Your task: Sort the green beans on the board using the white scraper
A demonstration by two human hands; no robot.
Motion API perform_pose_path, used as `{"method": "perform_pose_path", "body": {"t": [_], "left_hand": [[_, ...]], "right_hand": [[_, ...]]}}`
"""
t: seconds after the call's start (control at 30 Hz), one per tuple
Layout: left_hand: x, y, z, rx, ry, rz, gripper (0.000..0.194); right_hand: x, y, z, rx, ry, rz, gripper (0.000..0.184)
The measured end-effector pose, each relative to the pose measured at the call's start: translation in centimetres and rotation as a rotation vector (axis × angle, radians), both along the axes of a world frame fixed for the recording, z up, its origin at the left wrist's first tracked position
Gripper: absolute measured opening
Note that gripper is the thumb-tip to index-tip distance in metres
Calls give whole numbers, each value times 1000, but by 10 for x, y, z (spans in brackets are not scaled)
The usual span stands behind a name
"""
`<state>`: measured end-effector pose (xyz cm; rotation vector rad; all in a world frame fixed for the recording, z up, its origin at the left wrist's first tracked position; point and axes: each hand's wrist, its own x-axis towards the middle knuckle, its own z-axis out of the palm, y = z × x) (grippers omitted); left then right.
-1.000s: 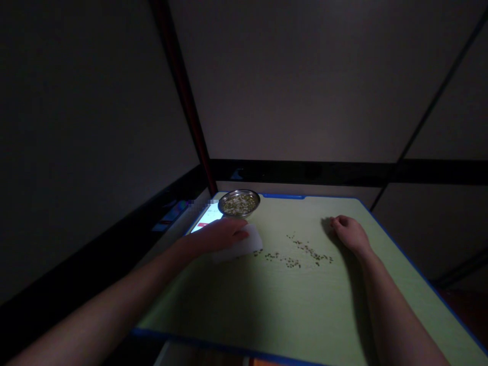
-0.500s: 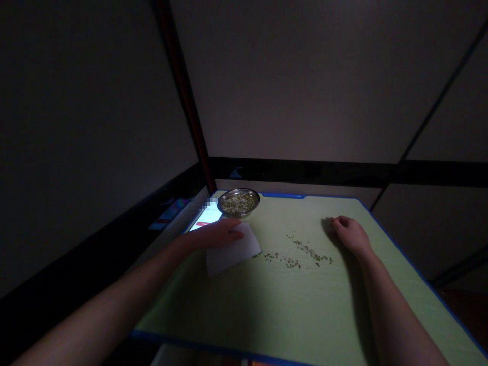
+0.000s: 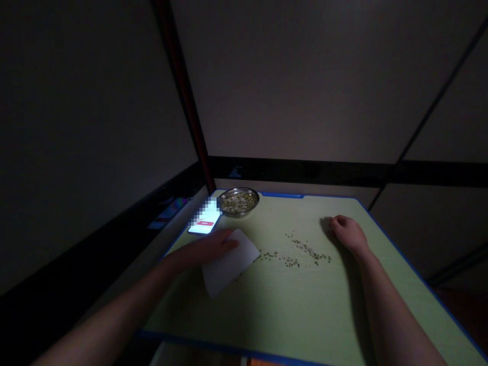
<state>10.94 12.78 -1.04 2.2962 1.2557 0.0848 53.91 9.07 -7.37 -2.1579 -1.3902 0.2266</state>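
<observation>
The paper (image 3: 231, 267) is being held in the left hand (image 3: 217, 246), its upper edge being pinched narrowly between thumb and fingers. It is being swung around toward the near side of the table (image 3: 297, 315), and its lower corner is being dropped closer to the person. With this shift, the phone (image 3: 208, 221) is being left uncovered beyond the left hand, its lit screen being shown down to the lower edge. A few stray seeds (image 3: 238, 277) are also being exposed just beside the paper's lower edge.

The main scatter (image 3: 293, 263) is being left spread between the two hands, in loose bands across the table. Its left end is being met, or nearly met, by the paper's right corner; actual contact cannot be told. By the look of it, only this end is being affected by the paper's motion, while the rest is being left undisturbed.

The right hand (image 3: 348, 234) is being rested on the table to the right of the scatter, its fingers being kept curled in; whether anything is being held inside cannot be told. The bowl (image 3: 240, 215) is being kept upright near the far left corner, beside the phone, with small greenish and pale pieces being held in it.
</observation>
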Motion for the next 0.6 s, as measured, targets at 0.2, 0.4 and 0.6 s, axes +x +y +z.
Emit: {"method": "perform_pose_path", "body": {"t": [0.2,0.4,0.6], "left_hand": [[10,-9,-7,-128,-92,-2,36],[22,-16,-14,-142,-111,17,36],[32,-24,-24,-174,-130,4,38]], "right_hand": [[-1,0,1,4,5,-2,35],[-2,-1,3,-9,9,-4,37],[-6,-3,7,14,-29,-17,37]]}}
